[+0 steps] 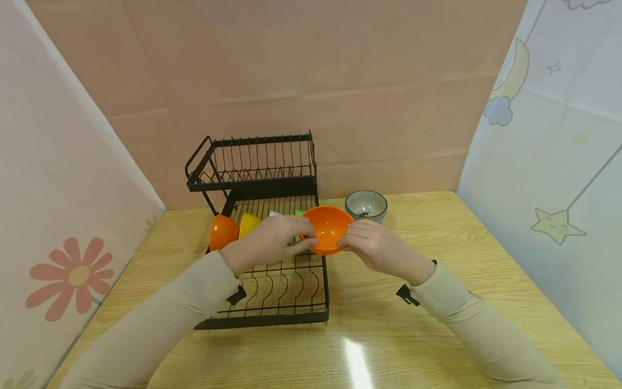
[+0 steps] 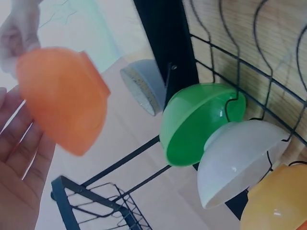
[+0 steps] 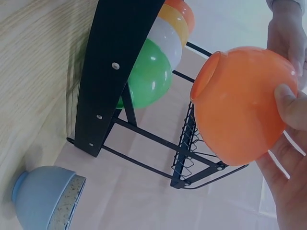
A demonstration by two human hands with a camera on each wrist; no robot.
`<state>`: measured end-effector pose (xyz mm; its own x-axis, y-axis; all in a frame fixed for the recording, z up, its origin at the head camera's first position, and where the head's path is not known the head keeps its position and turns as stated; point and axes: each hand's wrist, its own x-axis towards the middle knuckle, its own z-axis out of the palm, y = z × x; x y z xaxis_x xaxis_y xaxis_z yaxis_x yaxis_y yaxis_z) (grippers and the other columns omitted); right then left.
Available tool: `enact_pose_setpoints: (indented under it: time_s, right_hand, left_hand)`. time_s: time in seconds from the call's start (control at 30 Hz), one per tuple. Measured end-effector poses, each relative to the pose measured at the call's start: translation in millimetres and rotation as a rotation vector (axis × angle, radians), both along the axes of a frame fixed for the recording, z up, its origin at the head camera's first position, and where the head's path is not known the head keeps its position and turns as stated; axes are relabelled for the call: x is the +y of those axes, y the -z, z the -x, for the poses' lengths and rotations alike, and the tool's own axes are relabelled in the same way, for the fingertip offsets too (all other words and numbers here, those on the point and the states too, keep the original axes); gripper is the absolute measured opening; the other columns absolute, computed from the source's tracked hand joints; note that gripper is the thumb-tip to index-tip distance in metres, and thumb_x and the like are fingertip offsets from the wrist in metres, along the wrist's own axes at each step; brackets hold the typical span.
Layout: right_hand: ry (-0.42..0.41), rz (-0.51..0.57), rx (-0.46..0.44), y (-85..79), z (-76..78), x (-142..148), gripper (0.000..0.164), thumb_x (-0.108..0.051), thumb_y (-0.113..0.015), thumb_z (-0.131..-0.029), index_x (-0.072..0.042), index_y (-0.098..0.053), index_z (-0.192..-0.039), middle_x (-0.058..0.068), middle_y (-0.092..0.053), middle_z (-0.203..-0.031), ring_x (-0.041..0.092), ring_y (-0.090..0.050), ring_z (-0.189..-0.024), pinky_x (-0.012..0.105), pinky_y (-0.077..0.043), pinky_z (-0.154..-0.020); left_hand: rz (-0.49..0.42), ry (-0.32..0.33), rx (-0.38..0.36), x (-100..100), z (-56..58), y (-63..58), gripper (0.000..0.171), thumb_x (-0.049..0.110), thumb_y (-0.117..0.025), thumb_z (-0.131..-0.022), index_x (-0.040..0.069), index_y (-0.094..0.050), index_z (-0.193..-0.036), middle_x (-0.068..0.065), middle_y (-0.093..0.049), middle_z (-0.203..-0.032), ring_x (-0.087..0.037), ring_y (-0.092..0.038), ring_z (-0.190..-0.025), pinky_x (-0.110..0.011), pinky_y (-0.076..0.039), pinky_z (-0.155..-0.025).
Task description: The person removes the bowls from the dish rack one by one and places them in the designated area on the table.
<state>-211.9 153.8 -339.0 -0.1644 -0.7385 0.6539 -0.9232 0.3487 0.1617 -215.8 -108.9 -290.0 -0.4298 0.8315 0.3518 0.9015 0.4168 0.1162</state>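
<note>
An orange bowl [image 1: 330, 229] is held up beside the rack's right edge, its hollow toward the head camera. My right hand [image 1: 371, 243] grips its right rim; the right wrist view shows the thumb [image 3: 290, 108] on the outer wall and fingers behind. At its left rim is my left hand [image 1: 279, 237], fingers fairly straight and thumb apart in the left wrist view; contact is unclear. The black dish rack [image 1: 262, 326] holds a row of tilted bowls: another orange bowl [image 1: 223, 233], a yellow bowl [image 1: 249, 222], a white bowl [image 2: 240, 160] and a green bowl [image 2: 194, 122].
A patterned ceramic bowl [image 1: 366, 204] stands upright on the wooden table [image 1: 418, 335], right of the rack. The rack's upper tier [image 1: 252, 183] rises at the back left. A pink backdrop [image 1: 291, 65] hangs behind, with printed cloths on both sides.
</note>
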Motion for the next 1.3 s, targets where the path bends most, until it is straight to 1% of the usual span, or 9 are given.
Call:
enact_pose_setpoints:
  time_s: [0.2,0.33,0.47,0.57,0.7,0.83,1.0,1.17,1.3]
  right_hand:
    - [0.003,0.027,-0.01,0.6,0.0,6,0.03,-0.027,-0.047,-0.102,-0.008,-0.068,-0.092,0.002,-0.07,-0.089,0.018,-0.066,-0.087,0.036,-0.054,-0.084]
    - [0.017,0.036,-0.025,1.9,0.1,10,0.013,-0.018,-0.061,-0.096,-0.007,-0.068,-0.092,0.002,-0.07,-0.089,0.018,-0.066,-0.085,0.038,-0.054,-0.085]
    - [0.035,0.024,-0.04,2.9,0.7,12,0.005,-0.012,-0.068,-0.089,-0.008,-0.068,-0.092,0.001,-0.069,-0.088,0.017,-0.065,-0.085,0.037,-0.053,-0.087]
    - [0.032,0.025,-0.039,4.1,1.3,12,0.007,-0.015,-0.066,-0.092,-0.008,-0.068,-0.092,0.001,-0.069,-0.088,0.016,-0.065,-0.084,0.036,-0.054,-0.086]
    - [0.023,0.035,-0.042,5.6,1.6,11,0.016,-0.02,-0.06,-0.096,-0.008,-0.068,-0.091,0.001,-0.069,-0.087,0.016,-0.065,-0.083,0.037,-0.054,-0.085]
    - [0.026,0.036,-0.045,6.1,1.3,11,0.019,-0.022,-0.057,-0.098,-0.008,-0.068,-0.091,0.0,-0.068,-0.086,0.016,-0.064,-0.083,0.037,-0.054,-0.085]
    - [0.027,0.032,-0.046,6.4,1.2,12,0.006,-0.014,-0.068,-0.09,-0.008,-0.068,-0.091,0.001,-0.068,-0.087,0.017,-0.065,-0.083,0.037,-0.054,-0.086]
    - [0.037,0.022,-0.053,5.3,0.0,11,0.008,-0.011,-0.071,-0.086,-0.008,-0.067,-0.092,0.001,-0.068,-0.088,0.017,-0.065,-0.085,0.036,-0.053,-0.087]
    - [0.043,0.023,-0.061,4.9,-1.1,11,0.016,-0.022,-0.059,-0.097,-0.008,-0.067,-0.092,0.0,-0.068,-0.088,0.017,-0.065,-0.086,0.037,-0.053,-0.088]
  left_hand:
    - [-0.082,-0.059,-0.035,-10,5.5,-8.2,0.01,0.02,-0.064,-0.095,0.015,-0.072,-0.092,0.005,-0.069,-0.094,-0.004,-0.059,-0.073,-0.02,-0.053,-0.07]
    - [-0.071,-0.106,-0.092,-17,8.6,-7.6,0.012,0.02,-0.062,-0.096,0.016,-0.07,-0.089,0.007,-0.066,-0.086,-0.003,-0.054,-0.068,-0.02,-0.051,-0.066]
    - [0.029,-0.164,-0.17,-21,10.9,-1.5,0.016,0.024,-0.06,-0.097,0.019,-0.065,-0.084,0.01,-0.059,-0.076,-0.004,-0.049,-0.065,-0.021,-0.047,-0.062]
    - [0.125,-0.194,-0.231,-23,12.3,6.0,0.017,0.027,-0.06,-0.097,0.022,-0.063,-0.081,0.012,-0.056,-0.072,-0.005,-0.047,-0.064,-0.021,-0.046,-0.06]
    - [0.222,-0.202,-0.315,-23,13.9,16.6,0.017,0.028,-0.059,-0.097,0.021,-0.063,-0.082,0.011,-0.053,-0.068,-0.004,-0.048,-0.061,-0.02,-0.045,-0.059]
    - [0.294,-0.21,-0.397,-23,14.1,23.7,0.013,0.027,-0.059,-0.097,0.021,-0.064,-0.087,0.009,-0.06,-0.073,-0.005,-0.052,-0.065,-0.023,-0.047,-0.065]
    - [0.389,-0.216,-0.463,-24,13.2,28.3,0.011,0.027,-0.06,-0.097,0.019,-0.067,-0.093,0.006,-0.065,-0.084,-0.009,-0.055,-0.074,-0.029,-0.05,-0.075]
    - [0.463,-0.231,-0.536,-24,13.3,31.2,0.013,0.027,-0.06,-0.097,0.017,-0.067,-0.098,0.006,-0.064,-0.087,-0.01,-0.055,-0.077,-0.031,-0.05,-0.078]
    - [0.566,-0.277,-0.603,-25,14.5,34.6,0.015,0.031,-0.06,-0.097,0.018,-0.066,-0.101,0.008,-0.063,-0.091,-0.009,-0.055,-0.08,-0.031,-0.05,-0.079]
